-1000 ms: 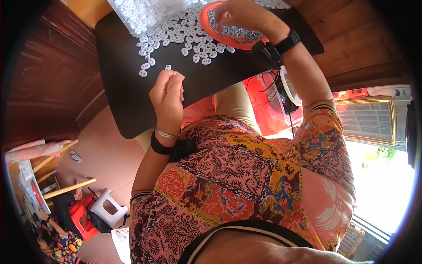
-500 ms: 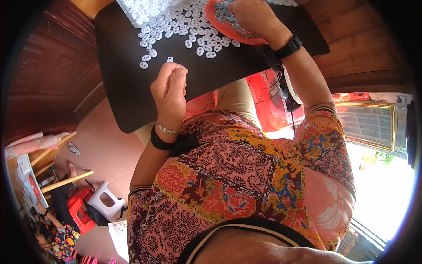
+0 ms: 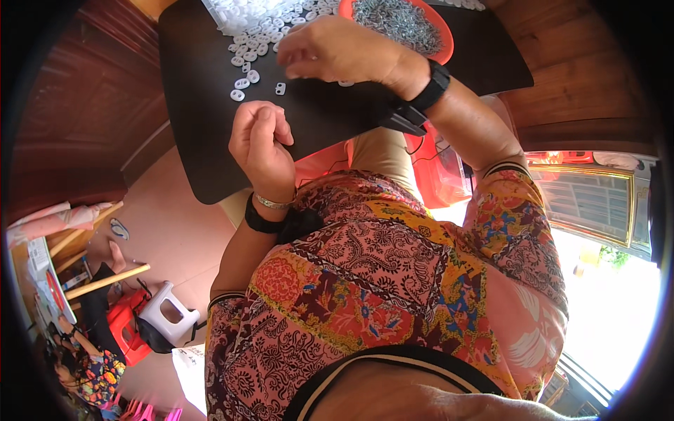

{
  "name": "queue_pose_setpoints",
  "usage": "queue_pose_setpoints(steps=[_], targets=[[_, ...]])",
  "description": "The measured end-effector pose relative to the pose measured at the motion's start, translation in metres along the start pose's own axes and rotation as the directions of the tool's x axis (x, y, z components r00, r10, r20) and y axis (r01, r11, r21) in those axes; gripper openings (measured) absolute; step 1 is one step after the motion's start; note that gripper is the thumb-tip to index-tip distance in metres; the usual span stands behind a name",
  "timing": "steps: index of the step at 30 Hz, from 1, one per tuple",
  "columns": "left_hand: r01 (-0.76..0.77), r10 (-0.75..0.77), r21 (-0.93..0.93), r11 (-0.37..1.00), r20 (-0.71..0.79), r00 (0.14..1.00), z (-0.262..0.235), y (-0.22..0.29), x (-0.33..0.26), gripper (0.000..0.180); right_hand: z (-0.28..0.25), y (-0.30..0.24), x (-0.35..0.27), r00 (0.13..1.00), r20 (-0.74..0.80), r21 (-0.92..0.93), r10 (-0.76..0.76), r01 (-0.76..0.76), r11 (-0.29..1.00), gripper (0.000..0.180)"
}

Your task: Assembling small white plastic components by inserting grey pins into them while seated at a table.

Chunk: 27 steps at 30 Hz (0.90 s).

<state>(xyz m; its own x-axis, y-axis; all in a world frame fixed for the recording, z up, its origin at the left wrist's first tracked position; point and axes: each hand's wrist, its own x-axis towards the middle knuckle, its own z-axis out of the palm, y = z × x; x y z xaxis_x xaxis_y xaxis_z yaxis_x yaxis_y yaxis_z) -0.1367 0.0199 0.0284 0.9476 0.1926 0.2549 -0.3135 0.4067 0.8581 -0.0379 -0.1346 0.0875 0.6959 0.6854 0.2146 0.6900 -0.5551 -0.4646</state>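
Observation:
A black board point(image 3: 210, 105) lies across my lap. A heap of small white plastic pieces point(image 3: 260, 28) covers its far side, and one white piece point(image 3: 280, 88) lies apart near my hands. An orange tray point(image 3: 446, 46) at the far right holds several tiny grey metal parts point(image 3: 397, 21). My left hand point(image 3: 261, 144) rests on the board's near edge, curled into a loose fist. My right hand point(image 3: 337, 52), a black watch on its wrist, hovers over the board just left of the tray. Its fingertips are pinched together, and anything between them is too small to see.
Dark wooden panels surround the board. A red object point(image 3: 442, 175) sits under my right forearm. On the floor at lower left stand a white stool point(image 3: 165, 316) and a red stool point(image 3: 123, 323), with wooden sticks and another seated person point(image 3: 91, 368) nearby. Bright window light fills the lower right.
My right hand has left the orange tray and moved left and nearer, toward my left hand. My left hand has stayed curled at the board's near edge.

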Motion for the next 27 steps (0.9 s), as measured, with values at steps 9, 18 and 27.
queue_pose_setpoints(steps=[9,18,27], targets=[[0.036,-0.041,0.072,0.997,0.067,0.997,0.001,0.0,0.0,0.014,0.03,-0.003,0.014,0.987,0.148,0.001,0.057,-0.058,0.998,0.018],[0.062,-0.066,0.084,0.995,0.042,0.997,0.001,0.001,0.002,0.019,0.016,-0.016,-0.011,0.989,-0.074,0.442,0.131,-0.085,0.893,0.011],[0.185,-0.178,-0.002,0.983,0.268,0.947,-0.007,0.005,0.011,0.031,0.021,-0.035,-0.027,0.963,-0.243,0.359,-0.121,0.205,0.911,0.012]])
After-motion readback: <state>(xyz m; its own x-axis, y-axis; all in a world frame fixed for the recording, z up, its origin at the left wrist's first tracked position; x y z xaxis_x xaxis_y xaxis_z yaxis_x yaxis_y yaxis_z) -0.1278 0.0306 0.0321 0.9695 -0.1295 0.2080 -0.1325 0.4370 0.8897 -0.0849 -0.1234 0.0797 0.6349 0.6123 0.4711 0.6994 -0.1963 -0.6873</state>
